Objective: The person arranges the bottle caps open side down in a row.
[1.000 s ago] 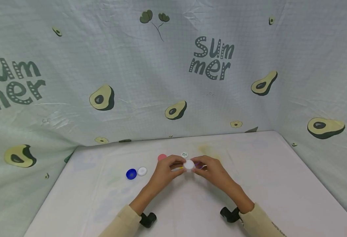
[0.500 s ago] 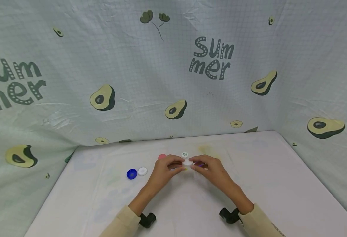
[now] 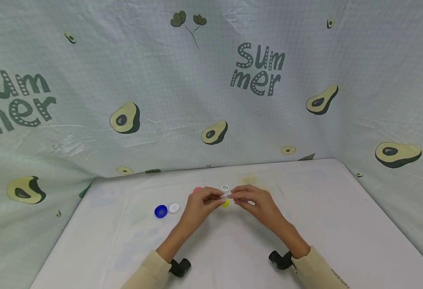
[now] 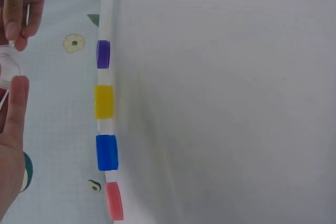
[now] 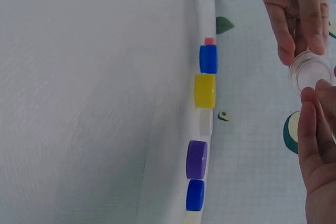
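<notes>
In the head view my left hand and right hand meet above the table, pinching a small clear round cap between their fingertips. The right wrist view shows that clear cap from its round face, with a ridged rim, held from opposite sides. Just below it lies a yellow cap, and a white cap with a green print lies just behind. A purple cap stands out in the right wrist view; my right hand mostly hides it in the head view.
Left of the hands lie a blue cap and a white cap. A pink cap is partly behind my left hand. Another blue cap shows in the right wrist view. A printed sheet hangs behind the table.
The clear cap has tilted from face-up toward edge-on and shifted slightly away and left between the fingertips. The yellow cap beneath it has come more into view.
</notes>
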Available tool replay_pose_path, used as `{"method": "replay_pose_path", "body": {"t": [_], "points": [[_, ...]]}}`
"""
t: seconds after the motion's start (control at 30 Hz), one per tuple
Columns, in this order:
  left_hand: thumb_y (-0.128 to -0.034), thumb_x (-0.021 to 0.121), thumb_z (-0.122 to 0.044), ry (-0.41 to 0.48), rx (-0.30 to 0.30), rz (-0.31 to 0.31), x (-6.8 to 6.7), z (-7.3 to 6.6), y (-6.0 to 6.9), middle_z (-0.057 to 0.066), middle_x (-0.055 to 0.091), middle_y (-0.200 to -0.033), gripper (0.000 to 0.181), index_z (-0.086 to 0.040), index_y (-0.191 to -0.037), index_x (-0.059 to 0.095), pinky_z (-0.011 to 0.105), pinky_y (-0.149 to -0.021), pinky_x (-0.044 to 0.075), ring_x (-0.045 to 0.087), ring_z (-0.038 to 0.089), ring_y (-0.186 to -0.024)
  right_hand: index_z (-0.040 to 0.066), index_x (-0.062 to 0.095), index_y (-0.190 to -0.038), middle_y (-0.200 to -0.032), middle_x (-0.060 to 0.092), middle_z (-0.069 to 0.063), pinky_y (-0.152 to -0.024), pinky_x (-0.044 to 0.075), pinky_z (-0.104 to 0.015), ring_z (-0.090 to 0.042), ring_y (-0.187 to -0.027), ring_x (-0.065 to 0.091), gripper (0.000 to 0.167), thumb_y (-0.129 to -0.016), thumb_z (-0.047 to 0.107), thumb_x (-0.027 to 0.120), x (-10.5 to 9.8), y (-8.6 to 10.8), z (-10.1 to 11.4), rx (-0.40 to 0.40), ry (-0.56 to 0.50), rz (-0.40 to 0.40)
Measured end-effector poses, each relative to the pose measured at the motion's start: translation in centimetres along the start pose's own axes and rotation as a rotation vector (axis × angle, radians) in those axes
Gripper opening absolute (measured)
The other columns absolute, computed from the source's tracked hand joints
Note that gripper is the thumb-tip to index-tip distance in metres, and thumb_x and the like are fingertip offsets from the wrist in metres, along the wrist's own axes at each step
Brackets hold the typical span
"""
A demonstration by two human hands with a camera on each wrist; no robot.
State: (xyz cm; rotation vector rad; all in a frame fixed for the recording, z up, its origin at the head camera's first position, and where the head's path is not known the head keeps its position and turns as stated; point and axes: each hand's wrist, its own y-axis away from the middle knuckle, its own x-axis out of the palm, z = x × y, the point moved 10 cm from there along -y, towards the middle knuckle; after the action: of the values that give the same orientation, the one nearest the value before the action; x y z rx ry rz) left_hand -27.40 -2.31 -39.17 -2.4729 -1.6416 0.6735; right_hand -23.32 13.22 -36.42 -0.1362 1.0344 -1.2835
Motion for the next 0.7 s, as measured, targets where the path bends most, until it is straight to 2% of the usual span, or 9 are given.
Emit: {"method": "replay_pose_path", "body": {"t": [0.1, 0.27, 0.33, 0.47, 0.53, 0.7], "points": [[-0.0922, 0.075, -0.009, 0.012, -0.009, 0.015, 0.11, -0.61, -0.02, 0.009, 0.074, -0.103, 0.017, -0.004, -0.108, 0.074, 0.025, -0.081, 0.06, 0.074, 0.022, -0.092, 0.011, 0.077, -0.116, -0.118, 0.071, -0.002, -0.079, 0.06, -0.025, -0.016, -0.1, 0.07, 0.041, -0.081, -0.01, 0.078, 0.0, -0.08, 0.37, -0.049, 0.021, 0.0], [-0.0945, 0.069, 0.0, 0.044, -0.041, 0.039, 0.43, -0.39, -0.07, 0.02, 0.074, -0.097, 0.016, 0.006, -0.109, 0.07, 0.033, -0.08, 0.062, 0.073, 0.036, -0.087, 0.011, 0.075, -0.12, -0.116, 0.071, -0.003, -0.076, 0.062, -0.031, -0.014, -0.094, 0.071, 0.051, -0.076, -0.012, 0.082, 0.2, -0.05, 0.74, -0.12, 0.096, 0.008], [-0.0956, 0.069, -0.002, 0.049, -0.042, 0.042, 0.45, 0.23, -0.13, 0.019, 0.074, -0.094, 0.014, 0.004, -0.108, 0.071, 0.034, -0.079, 0.062, 0.073, 0.031, -0.084, 0.011, 0.074, -0.122, -0.116, 0.071, -0.004, -0.075, 0.062, -0.033, -0.013, -0.09, 0.071, 0.054, -0.074, -0.011, 0.084, 0.32, 0.02, 0.8, -0.128, 0.119, 0.014], [-0.0971, 0.068, -0.007, 0.054, -0.04, 0.051, 0.36, 0.25, -0.16, 0.014, 0.074, -0.09, 0.012, 0.0, -0.106, 0.072, 0.026, -0.075, 0.061, 0.072, 0.018, -0.078, 0.011, 0.073, -0.125, -0.119, 0.07, -0.005, -0.074, 0.063, -0.038, -0.015, -0.087, 0.071, 0.057, -0.073, -0.007, 0.086, 0.5, 0.09, 0.74, -0.113, 0.117, 0.032], [-0.098, 0.068, -0.009, 0.061, -0.042, 0.057, 0.31, 0.25, -0.15, 0.013, 0.074, -0.09, 0.012, -0.001, -0.106, 0.072, 0.027, -0.075, 0.061, 0.071, 0.015, -0.077, 0.012, 0.072, -0.127, -0.12, 0.07, -0.005, -0.074, 0.063, -0.039, -0.015, -0.086, 0.071, 0.056, -0.075, -0.003, 0.086, 0.59, 0.11, 0.7, -0.109, 0.119, 0.039], [-0.0981, 0.069, -0.014, 0.086, -0.048, 0.058, 0.07, 0.37, -0.05, 0.012, 0.073, -0.094, 0.017, -0.005, -0.112, 0.072, 0.043, -0.077, 0.062, 0.07, 0.016, -0.077, 0.012, 0.07, -0.128, -0.117, 0.07, -0.003, -0.073, 0.062, -0.037, -0.013, -0.085, 0.067, 0.053, -0.077, 0.006, 0.087, 0.66, 0.12, 0.48, -0.096, 0.108, 0.043]]}}
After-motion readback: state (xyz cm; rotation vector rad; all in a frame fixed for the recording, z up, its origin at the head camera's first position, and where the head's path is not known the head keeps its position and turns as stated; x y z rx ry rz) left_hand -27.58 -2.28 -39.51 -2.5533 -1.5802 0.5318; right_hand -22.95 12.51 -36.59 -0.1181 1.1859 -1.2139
